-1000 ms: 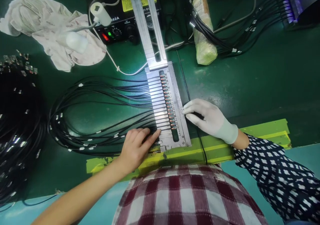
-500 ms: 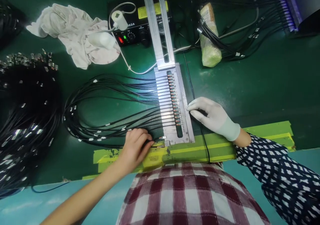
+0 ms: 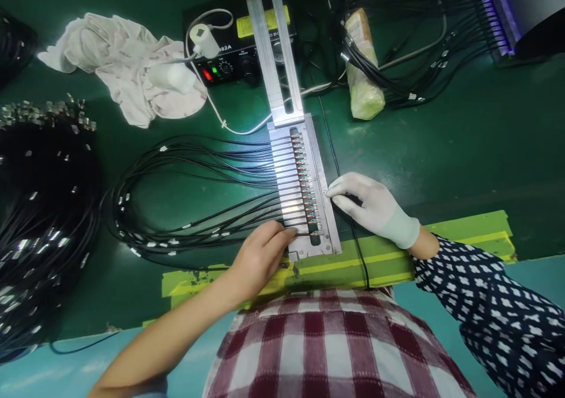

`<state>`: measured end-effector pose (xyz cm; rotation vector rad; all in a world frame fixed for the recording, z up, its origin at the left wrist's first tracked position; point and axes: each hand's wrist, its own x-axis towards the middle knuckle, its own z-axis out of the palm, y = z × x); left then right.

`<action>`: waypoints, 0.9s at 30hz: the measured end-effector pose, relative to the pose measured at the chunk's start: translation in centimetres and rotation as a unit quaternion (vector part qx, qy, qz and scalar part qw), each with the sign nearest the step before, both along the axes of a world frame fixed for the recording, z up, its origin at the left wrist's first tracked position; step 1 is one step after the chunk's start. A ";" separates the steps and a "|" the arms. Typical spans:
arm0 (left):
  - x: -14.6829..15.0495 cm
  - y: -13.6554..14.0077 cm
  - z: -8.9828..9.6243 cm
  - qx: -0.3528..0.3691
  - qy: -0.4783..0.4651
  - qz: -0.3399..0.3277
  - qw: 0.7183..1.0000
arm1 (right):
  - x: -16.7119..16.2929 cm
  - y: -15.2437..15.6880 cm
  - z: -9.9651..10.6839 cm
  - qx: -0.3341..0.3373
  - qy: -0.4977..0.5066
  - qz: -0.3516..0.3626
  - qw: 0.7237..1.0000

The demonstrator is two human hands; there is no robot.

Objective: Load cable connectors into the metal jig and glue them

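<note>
A metal fixture (image 3: 301, 248) lies on the green bench with a row of black cables (image 3: 207, 221) laid side by side across it, their small connectors (image 3: 305, 177) lined up over a dark slot. My bare left hand (image 3: 260, 256) is closed at the fixture's near left side, thumb and fingertips pinching a black cable whose end reaches the lowest occupied place of the row. My right hand (image 3: 375, 209), in a white glove, rests by the fixture's right edge; its thumb and index finger are bent, the fingertips touching that edge. Whether they pinch anything small does not show.
A black control box (image 3: 238, 62) with knobs stands behind, beside a crumpled white cloth (image 3: 132, 74). At left lies a large heap of black cables (image 3: 48, 209). A wrapped green-ended roll (image 3: 365, 68) is at back right. Yellow-green tape (image 3: 397, 262) lines the front edge.
My left hand has moved right and slightly up, bringing a cable from beside the fixture's lower corner onto the row's near end. My right hand stays at the edge; the whole view shifts slightly.
</note>
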<state>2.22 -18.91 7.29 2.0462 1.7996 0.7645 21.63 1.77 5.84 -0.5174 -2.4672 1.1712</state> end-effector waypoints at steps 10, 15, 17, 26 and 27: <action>-0.4 -0.1 -0.7 0.051 0.126 -0.043 0.990 | 0.1 0.0 -0.2 -0.011 -0.005 -0.003 1.000; -0.7 0.1 -1.1 0.054 0.093 -0.081 0.991 | 0.1 0.0 -0.1 -0.018 0.005 -0.003 1.000; -0.9 0.2 -1.4 0.047 0.076 -0.086 0.992 | 0.1 0.0 -0.1 -0.020 0.007 -0.002 1.000; -0.4 -0.7 -1.9 0.055 0.085 -0.024 0.995 | 0.0 0.0 -0.2 -0.019 0.008 -0.006 1.000; -0.3 -1.0 -1.9 0.058 0.106 -0.003 0.993 | 0.0 0.0 -0.2 -0.019 0.009 -0.006 1.000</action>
